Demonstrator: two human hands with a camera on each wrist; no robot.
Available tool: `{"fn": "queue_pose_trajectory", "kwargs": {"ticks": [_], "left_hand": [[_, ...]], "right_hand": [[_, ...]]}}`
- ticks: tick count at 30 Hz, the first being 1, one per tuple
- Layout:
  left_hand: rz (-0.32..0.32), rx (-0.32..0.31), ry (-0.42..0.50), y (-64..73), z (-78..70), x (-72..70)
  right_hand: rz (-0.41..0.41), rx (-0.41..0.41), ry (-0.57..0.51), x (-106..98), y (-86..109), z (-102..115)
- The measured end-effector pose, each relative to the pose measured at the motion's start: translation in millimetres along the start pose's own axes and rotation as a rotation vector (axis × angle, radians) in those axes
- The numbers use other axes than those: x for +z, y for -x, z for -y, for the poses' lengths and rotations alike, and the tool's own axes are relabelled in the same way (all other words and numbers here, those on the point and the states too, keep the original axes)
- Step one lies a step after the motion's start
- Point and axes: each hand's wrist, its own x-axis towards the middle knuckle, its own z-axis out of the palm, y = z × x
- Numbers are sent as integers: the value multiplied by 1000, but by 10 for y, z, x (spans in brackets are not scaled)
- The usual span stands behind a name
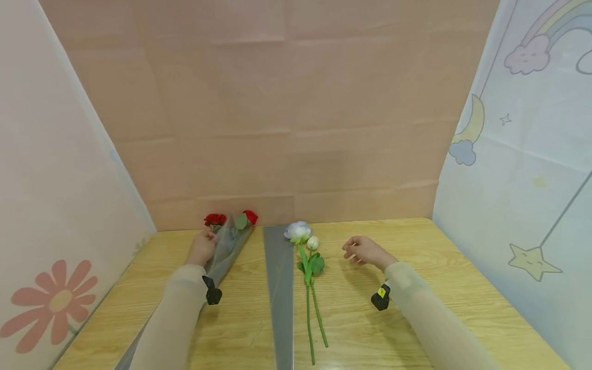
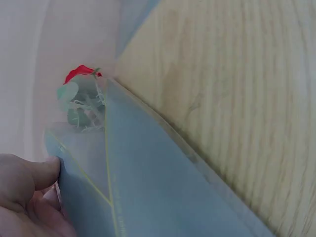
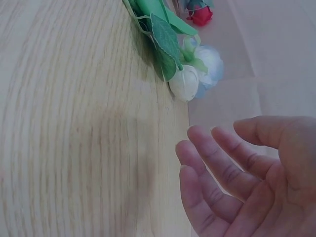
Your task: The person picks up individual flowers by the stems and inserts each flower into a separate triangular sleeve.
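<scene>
At the left, my left hand [image 1: 203, 246] pinches the edge of a grey translucent flower wrapper [image 1: 227, 255] between thumb and fingers. In the left wrist view the thumb lies over the side of this wrapper [image 2: 143, 168], which has thin yellow lines. A red carnation-like bloom [image 1: 215, 219] and a red rose [image 1: 251, 217] with a green leaf stick out of its top. My right hand [image 1: 367, 252] hovers over the table with loosely bent fingers, holding nothing. Left of it lie a pale blue-white flower [image 1: 298, 231] and a white bud [image 1: 313, 242] on green stems.
A flat grey wrapping sheet [image 1: 279, 303] lies lengthwise on the wooden table [image 1: 370, 329], between the wrapped flowers and the loose stems [image 1: 311, 324]. A pinkish-brown backdrop [image 1: 287, 113] rises behind the table's far edge. Patterned white sheets [image 1: 522, 195] hang on both sides.
</scene>
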Motion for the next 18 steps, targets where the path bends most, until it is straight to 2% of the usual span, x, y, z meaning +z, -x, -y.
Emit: {"fn": "queue_pose_trajectory", "kwargs": {"ticks": [5, 8, 13, 18], "left_hand": [[-33, -21, -42, -5, -9, 82], [-94, -1, -76, 1, -22, 130], [-224, 49, -233, 5, 15, 222], [-338, 14, -379, 6, 27, 269]], "right_hand": [[-1, 2, -9, 5, 1, -25], [5, 0, -9, 7, 5, -29], [7, 1, -5, 14, 7, -40], [7, 10, -12, 15, 6, -62]]}}
